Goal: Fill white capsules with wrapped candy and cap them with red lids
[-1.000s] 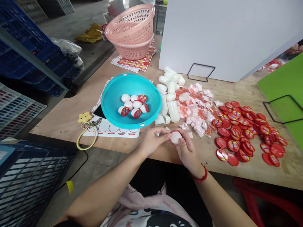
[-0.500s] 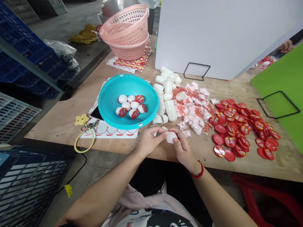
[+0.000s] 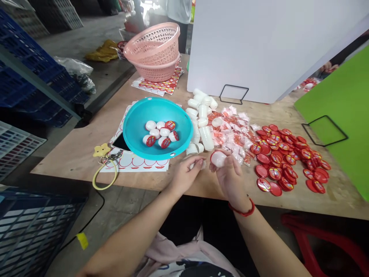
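Note:
My right hand [image 3: 230,175] holds a white cup with a red lid [image 3: 218,158] between thumb and fingers. To its left, my left hand [image 3: 188,172] is closed round a small whitish piece [image 3: 198,164], mostly hidden by the fingers. A turquoise bowl [image 3: 135,129] at the left holds several white cups with red lids [image 3: 164,142]. Behind my hands lie a pile of white cups [image 3: 205,136] and a heap of pink and red packets [image 3: 230,132]. Many round red lids [image 3: 263,158] are spread at the right.
Pink baskets [image 3: 158,71] stand on printed sheets at the back left. A white board [image 3: 236,46] and a green board [image 3: 340,104] rise behind the table. A yellow ring [image 3: 94,179] with keys lies by a phone [image 3: 121,141]. A person's hand shows far right.
My hands have moved apart. The lidded cup has gone right and slightly up with my right hand, while my left hand keeps the small whitish piece. The view has shifted slightly.

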